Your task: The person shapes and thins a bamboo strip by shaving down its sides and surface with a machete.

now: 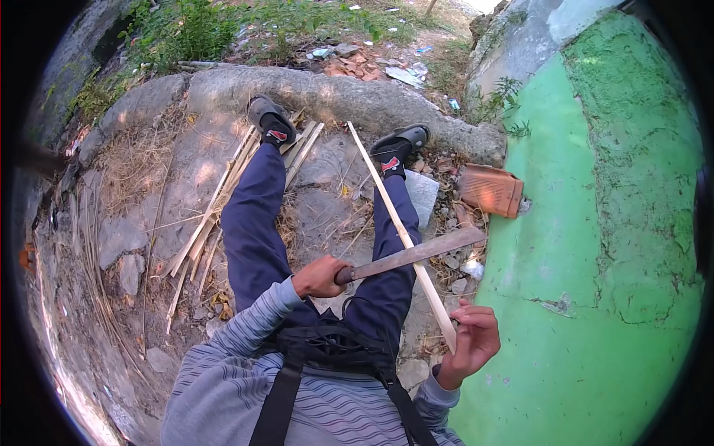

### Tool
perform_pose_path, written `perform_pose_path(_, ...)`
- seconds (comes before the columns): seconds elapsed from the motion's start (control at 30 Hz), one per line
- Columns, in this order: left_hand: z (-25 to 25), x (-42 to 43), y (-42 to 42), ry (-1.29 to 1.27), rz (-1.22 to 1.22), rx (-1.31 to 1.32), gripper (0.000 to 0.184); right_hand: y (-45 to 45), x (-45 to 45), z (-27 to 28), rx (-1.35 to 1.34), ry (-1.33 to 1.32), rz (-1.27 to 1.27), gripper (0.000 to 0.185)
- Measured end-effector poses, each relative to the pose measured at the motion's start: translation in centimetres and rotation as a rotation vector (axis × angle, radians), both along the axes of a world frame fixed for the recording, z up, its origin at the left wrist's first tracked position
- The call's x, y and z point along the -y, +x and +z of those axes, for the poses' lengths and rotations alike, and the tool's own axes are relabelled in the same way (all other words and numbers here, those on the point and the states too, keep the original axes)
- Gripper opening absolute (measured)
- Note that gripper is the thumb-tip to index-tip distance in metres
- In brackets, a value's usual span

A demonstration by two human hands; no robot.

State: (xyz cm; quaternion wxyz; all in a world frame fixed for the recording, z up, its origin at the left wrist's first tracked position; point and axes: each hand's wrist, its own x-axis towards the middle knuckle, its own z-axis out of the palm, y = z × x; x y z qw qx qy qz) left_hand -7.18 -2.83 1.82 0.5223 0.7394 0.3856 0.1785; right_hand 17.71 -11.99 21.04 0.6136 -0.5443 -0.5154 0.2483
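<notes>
My left hand (pixel 320 276) is closed around the dark handle of a machete (pixel 416 253). The blade points right and lies across a long pale bamboo strip (pixel 401 232). That strip slants from the ground between my shoes, over my right leg, down to my right hand (pixel 474 338). The fingers there are curled at its near end, and part of the grip is hidden. More split strips (pixel 216 208) lie in a loose pile beside and under my left leg.
A low stone ledge (pixel 312 93) runs in front of my feet. At the right rises a green wall (pixel 550 260), with an orange hollow brick (pixel 491 190) and a flat pale slab (pixel 422 196) near its foot. Long dry stalks (pixel 97 260) lie at the far left.
</notes>
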Motion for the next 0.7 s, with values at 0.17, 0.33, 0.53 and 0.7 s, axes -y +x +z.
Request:
perform_pose_path(0.17,-1.1,-0.6,0.7,-0.042,0.092,-0.085,0.015,0.4,0.5,-0.5,-0.497,0.084,0.088,0.013)
perform_pose_path(0.33,-2.9,-1.4,0.5,-0.088,0.213,-0.103,0.019,-1.0,0.4,-0.8,-0.399,0.116,0.124,0.015)
perform_pose_path(0.53,-3.5,0.1,1.1,-0.32,0.049,-0.005,0.023,-1.3,-0.2,-0.1,-0.347,0.114,0.133,0.015)
perform_pose_path(0.7,-2.6,-1.5,2.4,-0.231,0.119,-0.014,0.023,0.8,-0.2,-1.0,-0.483,0.177,0.061,0.015)
